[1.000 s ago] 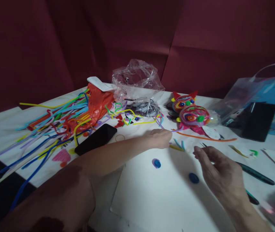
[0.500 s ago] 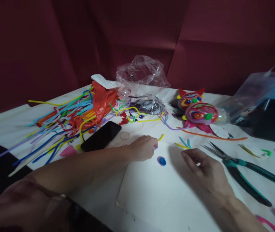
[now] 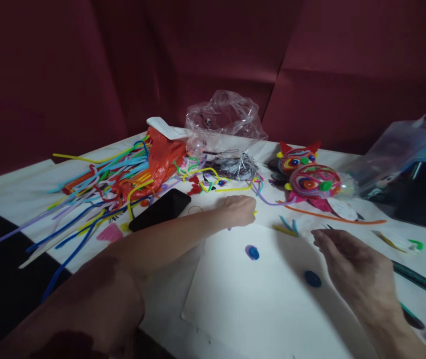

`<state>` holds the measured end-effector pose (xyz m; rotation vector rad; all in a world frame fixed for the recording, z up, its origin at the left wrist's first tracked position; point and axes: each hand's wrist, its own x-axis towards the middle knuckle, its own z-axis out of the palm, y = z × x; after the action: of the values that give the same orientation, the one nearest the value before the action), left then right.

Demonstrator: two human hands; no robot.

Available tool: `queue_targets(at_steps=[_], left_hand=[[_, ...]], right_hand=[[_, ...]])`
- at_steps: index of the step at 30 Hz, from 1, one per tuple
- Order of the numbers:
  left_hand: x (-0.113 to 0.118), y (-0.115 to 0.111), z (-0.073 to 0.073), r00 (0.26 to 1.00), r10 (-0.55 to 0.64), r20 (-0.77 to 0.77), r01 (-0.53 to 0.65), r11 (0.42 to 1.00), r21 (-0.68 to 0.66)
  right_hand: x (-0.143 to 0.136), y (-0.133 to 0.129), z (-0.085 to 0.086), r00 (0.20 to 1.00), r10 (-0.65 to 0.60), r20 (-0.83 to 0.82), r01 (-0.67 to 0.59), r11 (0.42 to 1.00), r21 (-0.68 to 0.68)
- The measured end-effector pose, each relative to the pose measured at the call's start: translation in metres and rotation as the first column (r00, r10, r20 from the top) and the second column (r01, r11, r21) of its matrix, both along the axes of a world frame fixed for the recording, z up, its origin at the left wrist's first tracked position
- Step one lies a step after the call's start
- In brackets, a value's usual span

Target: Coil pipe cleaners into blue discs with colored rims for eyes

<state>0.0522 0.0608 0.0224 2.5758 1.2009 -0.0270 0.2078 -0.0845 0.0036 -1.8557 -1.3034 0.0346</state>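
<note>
My left hand (image 3: 240, 211) is closed at the far edge of a white sheet (image 3: 235, 294), its fingertips at a short yellow pipe cleaner piece (image 3: 255, 213). A small purple bit (image 3: 230, 228) lies just below that hand. On the sheet sit a bright blue disc (image 3: 253, 253) with a purple edge and a dark blue disc (image 3: 313, 279). My right hand (image 3: 355, 262) hovers to the right of the dark disc with curled fingers; whether anything is pinched in them is hidden. It covers most of the green-handled pliers (image 3: 422, 279). Short yellow and light blue pieces (image 3: 288, 228) lie between the hands.
Many coloured pipe cleaners (image 3: 101, 194) spread from a red bag (image 3: 166, 152) at left. A black phone (image 3: 160, 208) lies nearer. Behind are a clear plastic bag (image 3: 228, 114) and two decorated animal-face figures (image 3: 312, 182). An orange stem (image 3: 332, 214) and a dark upright object (image 3: 422, 194) are at right.
My left hand has moved forward and right to the yellow piece, leaving a purple bit behind. My right hand has shifted right, over the pliers, and the dark blue disc now shows.
</note>
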Motion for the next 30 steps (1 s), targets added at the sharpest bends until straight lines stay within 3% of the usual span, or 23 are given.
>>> queue_targets(at_steps=[3,7,12,18,21,24,27,30], left_hand=[[0.008,0.005,-0.002,0.999,0.016,0.030,-0.014,0.998,-0.060],[0.002,0.002,0.008,0.984,0.034,0.174,-0.010,0.991,-0.134],[-0.021,-0.015,0.011,0.933,0.104,0.345,0.042,0.919,-0.392],[-0.045,-0.039,0.001,0.876,0.248,0.414,0.098,0.749,-0.655],[-0.051,-0.049,0.001,0.863,0.259,0.434,0.172,0.658,-0.734],[-0.056,-0.057,-0.001,0.838,0.332,0.434,0.230,0.505,-0.832],[-0.061,-0.064,-0.003,0.783,0.486,0.387,0.250,0.324,-0.912],[-0.065,-0.068,-0.002,0.781,0.531,0.328,0.248,0.218,-0.944]], right_hand=[[0.000,0.000,0.001,0.999,-0.014,-0.039,0.014,1.000,0.003],[-0.003,0.001,-0.001,0.998,0.006,-0.054,-0.005,1.000,0.010],[-0.007,-0.001,-0.006,0.995,0.089,-0.050,-0.089,0.996,-0.013],[-0.025,-0.002,-0.008,0.963,0.263,-0.060,-0.267,0.962,-0.066],[-0.036,-0.003,-0.009,0.896,0.441,-0.057,-0.443,0.896,-0.027],[-0.042,-0.006,-0.010,0.800,0.599,-0.025,-0.599,0.801,0.017],[-0.046,-0.009,-0.012,0.771,0.637,-0.019,-0.637,0.771,0.030],[-0.047,-0.011,-0.013,0.732,0.681,-0.025,-0.680,0.733,0.032]])
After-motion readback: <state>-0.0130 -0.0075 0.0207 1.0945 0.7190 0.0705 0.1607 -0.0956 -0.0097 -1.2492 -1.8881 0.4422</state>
